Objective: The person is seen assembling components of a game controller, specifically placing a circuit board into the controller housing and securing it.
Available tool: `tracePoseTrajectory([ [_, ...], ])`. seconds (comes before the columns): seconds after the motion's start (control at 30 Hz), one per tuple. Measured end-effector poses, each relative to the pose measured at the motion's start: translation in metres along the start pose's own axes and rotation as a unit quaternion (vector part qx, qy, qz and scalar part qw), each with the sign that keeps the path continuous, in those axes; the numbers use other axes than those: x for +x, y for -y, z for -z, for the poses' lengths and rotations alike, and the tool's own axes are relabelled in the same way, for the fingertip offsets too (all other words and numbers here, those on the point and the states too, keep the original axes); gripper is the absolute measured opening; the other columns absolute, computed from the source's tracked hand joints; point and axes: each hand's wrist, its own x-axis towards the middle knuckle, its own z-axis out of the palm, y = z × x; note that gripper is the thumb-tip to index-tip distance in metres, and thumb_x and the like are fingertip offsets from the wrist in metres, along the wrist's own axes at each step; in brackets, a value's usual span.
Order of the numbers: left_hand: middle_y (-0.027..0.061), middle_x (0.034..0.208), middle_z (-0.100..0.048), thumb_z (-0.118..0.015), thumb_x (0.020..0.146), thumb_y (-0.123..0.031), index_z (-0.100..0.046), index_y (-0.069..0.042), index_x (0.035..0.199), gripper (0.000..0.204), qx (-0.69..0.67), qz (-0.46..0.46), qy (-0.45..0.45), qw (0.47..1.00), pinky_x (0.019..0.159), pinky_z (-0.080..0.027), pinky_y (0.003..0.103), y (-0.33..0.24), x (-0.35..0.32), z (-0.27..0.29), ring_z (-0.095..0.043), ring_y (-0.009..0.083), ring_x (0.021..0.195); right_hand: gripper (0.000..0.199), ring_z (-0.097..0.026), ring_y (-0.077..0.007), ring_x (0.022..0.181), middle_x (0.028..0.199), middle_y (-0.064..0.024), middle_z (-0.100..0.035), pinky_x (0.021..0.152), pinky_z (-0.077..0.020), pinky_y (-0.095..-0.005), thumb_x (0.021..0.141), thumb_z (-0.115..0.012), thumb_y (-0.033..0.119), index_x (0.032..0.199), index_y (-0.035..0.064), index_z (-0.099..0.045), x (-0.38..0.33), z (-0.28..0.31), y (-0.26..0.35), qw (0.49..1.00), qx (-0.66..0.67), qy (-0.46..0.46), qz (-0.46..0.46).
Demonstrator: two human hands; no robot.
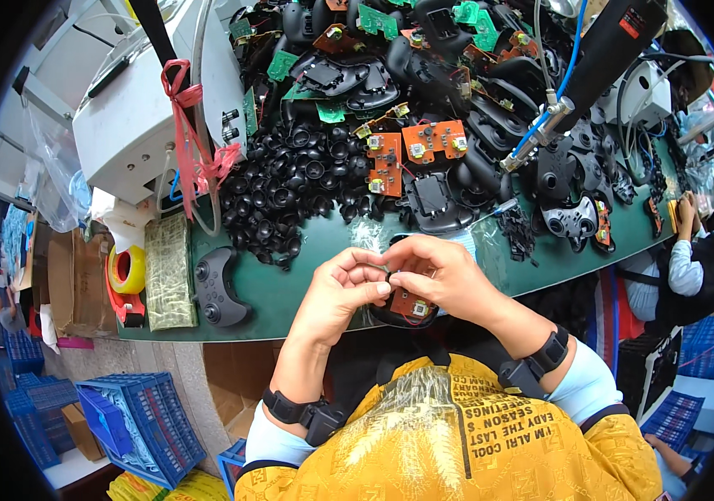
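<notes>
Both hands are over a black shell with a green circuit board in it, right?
Not quite: the head view shows that the circuit board is orange, not green. The left hand and right hand are indeed over the black shell it sits in.

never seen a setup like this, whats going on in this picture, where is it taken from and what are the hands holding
There is no robot here: a person in a yellow top works with a bare left hand and right hand. The single picture comes from a wide fisheye camera worn on their head, looking down, so straight edges look bent. The fingertips of both hands come together by an orange circuit board at the near edge; any small part between them is too hidden to name. On the green table lie many small black caps, loose orange boards, black controller shells and, at left, a dark game controller.
</notes>
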Motion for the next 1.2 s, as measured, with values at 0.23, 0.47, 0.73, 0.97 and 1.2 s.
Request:
tracePoseTrajectory([
  [0.23,0.0099,0.097,-0.070,-0.072,0.087,-0.001,-0.066,0.001,0.119,0.032,-0.091,0.016,-0.014,0.996,0.074,-0.056,0.030,0.006,-0.004,0.025,-0.068,0.0168,0.088,0.012,-0.059,-0.0176,0.067,0.084,-0.0089,-0.059,0.061,-0.0482,-0.0292,0.086,-0.069,0.003,0.096,0.0003,-0.064,-0.038,0.028,-0.018,0.942,-0.249,-0.194,0.117],
  [0.47,0.0099,0.098,-0.070,-0.072,0.089,-0.003,-0.066,0.003,0.119,0.031,-0.160,0.027,-0.014,0.987,0.075,-0.057,0.029,0.015,-0.002,0.033,-0.068,0.0161,0.086,0.017,-0.053,-0.0102,0.066,0.079,-0.0031,-0.056,0.059,-0.0444,-0.0247,0.087,-0.070,0.004,0.101,0.0018,-0.062,-0.058,0.030,-0.046,0.951,-0.194,-0.238,0.034],
  [0.73,0.0037,0.091,-0.067,-0.074,0.086,0.000,-0.070,0.002,0.114,0.028,0.124,-0.056,-0.102,0.985,0.074,-0.055,0.025,0.010,-0.005,0.007,-0.064,0.0102,0.084,0.019,-0.051,-0.0071,0.062,0.078,-0.0016,-0.056,0.056,-0.0428,-0.0222,0.087,-0.071,0.005,0.102,0.0014,-0.060,-0.058,0.027,-0.055,0.958,-0.179,-0.224,0.011],
  [0.97,-0.0004,0.091,-0.065,-0.073,0.086,0.003,-0.071,0.001,0.110,0.024,0.226,-0.119,-0.123,0.959,0.072,-0.051,0.021,0.017,-0.006,0.001,-0.059,0.0060,0.080,0.019,-0.052,-0.0075,0.059,0.073,-0.0016,-0.057,0.055,-0.0436,-0.0231,0.088,-0.071,0.006,0.101,0.0008,-0.059,-0.059,0.021,-0.048,0.962,-0.173,-0.214,0.007],
  [1.2,-0.0003,0.088,-0.066,-0.075,0.082,0.003,-0.070,0.001,0.100,0.019,0.361,-0.150,-0.185,0.902,0.071,-0.051,0.022,0.018,-0.007,-0.011,-0.060,0.0056,0.076,0.024,-0.057,-0.0094,0.059,0.073,-0.0058,-0.062,0.056,-0.0462,-0.0250,0.089,-0.071,0.006,0.106,0.0003,-0.055,-0.059,0.019,-0.050,0.970,-0.142,-0.195,-0.033],
])
